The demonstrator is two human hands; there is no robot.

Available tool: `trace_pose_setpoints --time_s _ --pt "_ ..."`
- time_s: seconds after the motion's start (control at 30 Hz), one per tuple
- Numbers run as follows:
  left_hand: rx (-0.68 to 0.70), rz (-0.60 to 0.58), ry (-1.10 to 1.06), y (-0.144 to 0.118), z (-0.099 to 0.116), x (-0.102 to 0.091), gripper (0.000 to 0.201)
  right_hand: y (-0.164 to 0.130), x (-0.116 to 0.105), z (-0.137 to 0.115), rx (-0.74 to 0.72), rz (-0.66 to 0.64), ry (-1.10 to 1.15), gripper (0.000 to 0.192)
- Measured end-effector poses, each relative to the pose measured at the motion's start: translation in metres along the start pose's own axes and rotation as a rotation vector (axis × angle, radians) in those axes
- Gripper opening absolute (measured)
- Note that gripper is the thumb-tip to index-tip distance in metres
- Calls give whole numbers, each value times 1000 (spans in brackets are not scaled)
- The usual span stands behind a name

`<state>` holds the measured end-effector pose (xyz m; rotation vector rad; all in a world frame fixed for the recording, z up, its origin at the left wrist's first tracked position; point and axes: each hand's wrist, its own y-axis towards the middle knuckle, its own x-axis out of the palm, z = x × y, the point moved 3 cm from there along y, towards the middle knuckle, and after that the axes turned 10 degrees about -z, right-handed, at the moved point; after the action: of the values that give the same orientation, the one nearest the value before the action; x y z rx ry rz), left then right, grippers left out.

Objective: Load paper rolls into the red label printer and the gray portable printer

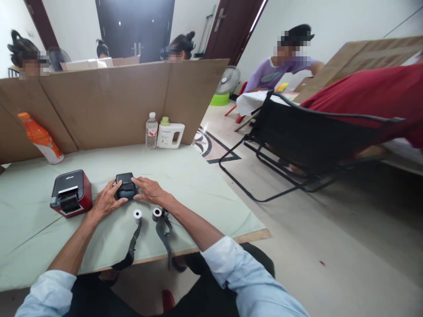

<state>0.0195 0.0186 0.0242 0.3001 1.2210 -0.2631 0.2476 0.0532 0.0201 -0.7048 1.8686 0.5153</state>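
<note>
A small black device (126, 186), which looks like a portable label printer, lies on the table between my hands. My left hand (107, 197) grips its left side, with the thumb at the near corner and a finger at the far corner. From the right, my right hand (147, 190) holds the opposite edge, fingers at the top corner and thumb near the bottom. Closer to me stand two small rolls with white cores: a white-topped roll (137, 215) and a dark roll (157, 213). Dark ribbon (132, 242) trails from them toward the table's near edge.
A red and black label printer (71, 193) sits left of my hands. Along the cardboard partition (115, 103) stand an orange bottle (39, 137), a clear water bottle (151, 131) and a white jug (170, 133). A black folding chair (307, 136) and several people are beyond the table (211, 185).
</note>
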Motion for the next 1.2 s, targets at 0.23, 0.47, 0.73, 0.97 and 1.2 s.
trace_pose_setpoints --time_s 0.23,0.47,0.73,0.97,1.2 --pt "13 34 -48 -6 -2 6 83 -6 4 12 -11 64 154 82" --pt "2 39 -80 -8 0 8 87 -38 -2 54 73 220 372 39" --pt "-62 5 -63 6 5 5 110 -71 3 79 269 435 370 19" --pt "-66 -137 -92 21 3 -3 128 -71 7 77 279 487 345 19" --pt "-13 -139 -123 24 3 -6 125 -73 13 81 235 509 321 21"
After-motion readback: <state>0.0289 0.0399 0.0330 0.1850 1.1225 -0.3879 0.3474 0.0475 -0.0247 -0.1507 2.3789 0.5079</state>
